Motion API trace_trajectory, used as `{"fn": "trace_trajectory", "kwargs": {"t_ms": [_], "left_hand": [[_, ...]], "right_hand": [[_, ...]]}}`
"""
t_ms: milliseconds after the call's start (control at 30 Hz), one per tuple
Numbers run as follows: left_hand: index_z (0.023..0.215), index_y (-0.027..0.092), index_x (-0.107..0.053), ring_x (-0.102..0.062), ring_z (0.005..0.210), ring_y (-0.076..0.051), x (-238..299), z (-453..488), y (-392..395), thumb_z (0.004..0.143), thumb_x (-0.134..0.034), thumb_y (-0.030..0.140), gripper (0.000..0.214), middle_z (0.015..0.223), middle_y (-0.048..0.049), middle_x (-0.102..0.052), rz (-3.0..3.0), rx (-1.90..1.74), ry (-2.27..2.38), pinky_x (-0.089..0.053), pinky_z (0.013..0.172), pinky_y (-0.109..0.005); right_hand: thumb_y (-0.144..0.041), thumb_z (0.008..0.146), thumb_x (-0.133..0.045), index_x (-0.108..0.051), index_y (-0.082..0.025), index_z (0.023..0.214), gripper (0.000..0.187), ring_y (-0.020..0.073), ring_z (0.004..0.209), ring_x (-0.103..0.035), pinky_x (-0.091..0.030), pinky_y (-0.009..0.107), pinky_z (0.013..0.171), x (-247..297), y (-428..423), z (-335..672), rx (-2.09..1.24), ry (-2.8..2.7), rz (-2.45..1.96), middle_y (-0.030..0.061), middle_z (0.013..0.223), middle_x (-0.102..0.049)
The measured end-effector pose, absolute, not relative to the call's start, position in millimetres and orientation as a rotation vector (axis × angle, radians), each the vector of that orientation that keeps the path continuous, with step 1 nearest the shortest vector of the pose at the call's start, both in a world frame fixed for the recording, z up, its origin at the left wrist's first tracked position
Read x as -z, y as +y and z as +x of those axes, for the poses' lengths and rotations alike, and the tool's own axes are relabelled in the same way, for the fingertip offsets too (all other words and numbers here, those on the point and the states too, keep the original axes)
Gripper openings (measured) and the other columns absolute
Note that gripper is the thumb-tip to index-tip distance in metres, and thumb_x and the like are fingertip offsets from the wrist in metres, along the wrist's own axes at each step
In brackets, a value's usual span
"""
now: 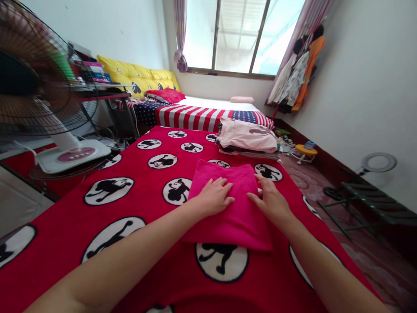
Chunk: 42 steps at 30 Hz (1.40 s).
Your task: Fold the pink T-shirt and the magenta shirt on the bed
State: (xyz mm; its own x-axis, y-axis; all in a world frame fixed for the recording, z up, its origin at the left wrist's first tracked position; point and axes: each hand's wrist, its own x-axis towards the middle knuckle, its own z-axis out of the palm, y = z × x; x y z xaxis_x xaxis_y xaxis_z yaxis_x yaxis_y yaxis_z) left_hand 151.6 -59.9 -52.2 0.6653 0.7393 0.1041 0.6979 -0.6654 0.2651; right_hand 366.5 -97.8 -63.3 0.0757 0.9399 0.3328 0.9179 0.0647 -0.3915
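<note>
A bright pink garment [241, 226], folded into a flat near-square, lies on the red blanket [143, 174] with black figures in white ovals. What kind of garment it is, I cannot tell. My left hand [216, 195] rests flat on its upper middle, fingers stretched out to the right. At its right edge is my right hand [270, 198], the thumb over the pink cloth and the fingers apart from it along the border. Just beyond lies a stack of folded clothes with a pale pink shirt [246, 134] on top.
A fan [74, 154] stands on a round stool at left, beside a cluttered desk. Behind the blanket is another bed with a flag-patterned cover [195, 116]. On the right floor are a green slatted stool [374, 202], a ring light [379, 162] and a small yellow stool [306, 150].
</note>
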Motion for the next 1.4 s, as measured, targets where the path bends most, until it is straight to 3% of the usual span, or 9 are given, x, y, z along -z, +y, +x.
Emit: {"fn": "trace_trajectory", "kwargs": {"t_ms": [233,400,600,767,867,1000,1233,1333,1400], "left_hand": [[0.147,0.015,-0.034,-0.019,0.145,-0.031,68.3,163.6,-58.9,0.095,-0.036,0.052,0.064,0.154,-0.0179,-0.029,2.687,-0.208,1.166,-0.015,0.116,-0.054],[0.149,0.026,-0.029,-0.010,0.146,-0.032,67.0,150.8,-49.7,0.093,-0.028,0.063,0.068,0.159,-0.0103,-0.018,2.633,-0.269,1.233,-0.013,0.115,-0.058],[0.150,0.028,-0.029,-0.002,0.147,-0.034,76.4,148.4,-36.4,0.086,-0.029,0.073,0.078,0.160,-0.0067,-0.011,2.558,-0.276,1.394,-0.007,0.114,-0.062],[0.150,0.030,-0.027,-0.003,0.147,-0.033,75.5,144.5,-18.6,0.085,-0.027,0.075,0.079,0.160,-0.0054,-0.013,2.490,-0.254,1.379,-0.007,0.115,-0.060],[0.148,0.030,-0.031,-0.008,0.147,-0.028,79.9,134.1,0.5,0.089,-0.024,0.071,0.073,0.159,-0.0028,-0.017,2.485,-0.288,1.432,-0.006,0.117,-0.055],[0.148,0.030,-0.033,-0.012,0.147,-0.024,87.4,124.8,14.2,0.092,-0.025,0.065,0.066,0.159,-0.0020,-0.018,2.490,-0.336,1.509,-0.006,0.118,-0.053],[0.147,0.031,-0.032,-0.014,0.147,-0.022,87.3,121.3,13.4,0.095,-0.027,0.058,0.059,0.159,-0.0010,-0.019,2.500,-0.350,1.465,-0.010,0.117,-0.054],[0.148,0.031,-0.032,-0.011,0.147,-0.021,86.2,115.9,15.5,0.096,-0.027,0.055,0.057,0.159,-0.0010,-0.018,2.510,-0.341,1.411,-0.010,0.117,-0.052],[0.148,0.030,-0.032,-0.010,0.147,-0.021,85.4,112.0,17.2,0.096,-0.027,0.055,0.057,0.159,-0.0019,-0.017,2.519,-0.333,1.369,-0.010,0.117,-0.052]], "right_hand": [[-0.030,0.082,-0.058,-0.063,-0.017,0.119,0.039,0.0227,0.095,-0.062,-0.049,0.036,0.087,81.6,-41.7,367.5,-0.080,-1.770,-1.686,0.0107,0.107,-0.067],[-0.023,0.083,-0.052,-0.071,-0.017,0.097,0.024,0.0206,0.093,-0.062,-0.047,0.035,0.089,87.2,-34.1,376.7,-0.015,-1.702,-1.613,0.0083,0.098,-0.067],[-0.025,0.082,-0.058,-0.066,-0.017,0.116,0.036,0.0317,0.116,-0.051,-0.045,0.045,0.094,73.3,-47.7,366.0,0.298,-1.764,-1.836,0.0157,0.128,-0.053],[-0.033,0.095,-0.042,-0.057,-0.018,0.129,0.040,0.0230,0.125,-0.049,-0.034,0.042,0.109,63.2,-42.9,333.0,0.068,-2.192,-1.562,0.0100,0.137,-0.053],[-0.048,0.097,-0.037,-0.044,-0.020,0.142,0.053,0.0267,0.140,-0.031,-0.023,0.054,0.113,76.7,-30.6,335.5,-0.020,-2.296,-1.779,0.0094,0.150,-0.039],[-0.061,0.094,-0.031,-0.028,-0.021,0.150,0.069,0.0269,0.146,-0.014,-0.016,0.057,0.115,94.5,-16.4,351.8,0.010,-2.183,-2.040,0.0077,0.158,-0.018],[-0.059,0.096,-0.025,-0.024,-0.014,0.151,0.071,0.0283,0.146,-0.013,-0.016,0.062,0.112,91.3,-14.4,353.4,0.013,-2.060,-2.172,0.0113,0.158,-0.018],[-0.054,0.095,-0.036,-0.036,-0.015,0.146,0.064,0.0325,0.144,-0.019,-0.014,0.066,0.110,77.3,-31.1,342.5,0.033,-2.073,-2.190,0.0148,0.155,-0.026],[-0.048,0.095,-0.044,-0.051,-0.016,0.134,0.052,0.0335,0.136,-0.034,-0.019,0.063,0.109,65.0,-55.4,325.0,0.080,-2.116,-2.030,0.0164,0.146,-0.042]]}}
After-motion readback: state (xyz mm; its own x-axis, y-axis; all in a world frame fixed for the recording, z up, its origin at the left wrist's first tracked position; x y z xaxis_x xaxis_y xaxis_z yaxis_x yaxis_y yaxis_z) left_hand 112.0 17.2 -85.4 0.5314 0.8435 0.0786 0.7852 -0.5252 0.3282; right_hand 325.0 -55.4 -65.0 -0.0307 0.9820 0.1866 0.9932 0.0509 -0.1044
